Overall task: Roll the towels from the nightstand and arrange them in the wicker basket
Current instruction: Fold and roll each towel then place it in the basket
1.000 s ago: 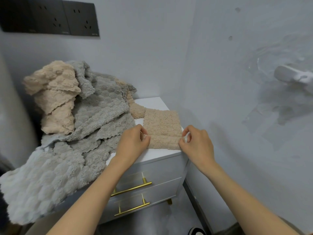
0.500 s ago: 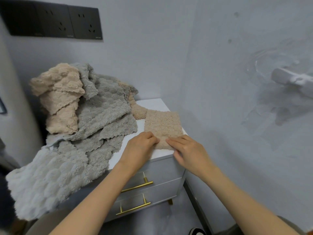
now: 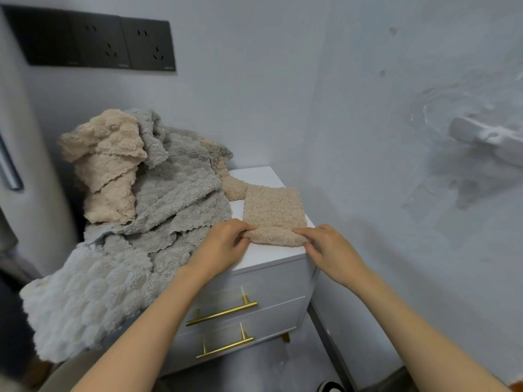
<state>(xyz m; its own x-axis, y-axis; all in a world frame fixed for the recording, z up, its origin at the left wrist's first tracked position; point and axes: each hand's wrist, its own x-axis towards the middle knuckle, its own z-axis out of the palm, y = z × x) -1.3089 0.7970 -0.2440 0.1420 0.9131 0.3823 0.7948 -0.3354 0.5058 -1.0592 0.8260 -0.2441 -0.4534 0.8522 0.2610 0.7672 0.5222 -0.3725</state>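
Two hands work at the near edge of a small beige towel (image 3: 273,210) lying on the right side of a white nightstand (image 3: 254,176). The near edge is turned over into a short, fat roll, and the rest lies flat, reaching away toward the wall (image 3: 353,137).

The left hand (image 3: 223,244) pinches the left end of the roll, fingers curled over its top. The right hand (image 3: 328,250) pinches the right end in the same way, near the nightstand's front right corner.

To the left, a loose heap (image 3: 175,199) of grey and beige towels covers the rest of the top and spills over its left side. Below are two drawers with gold bar handles (image 3: 222,314). Dark sockets (image 3: 96,41) sit high on the wall. No basket is in view.

The rolling looks barely begun, with most of the towel yet to be wound. The cloth appears light, thick and plush, limp rather than stiff, with a bumpy pile that should grip itself well. It will likely spring open if let go. The best hold seems to be at both ends of the roll, fingertips on top, pushing evenly so that it winds straight and tight rather than into a cone. Once rolled, one hand wrapped round its middle should carry it.
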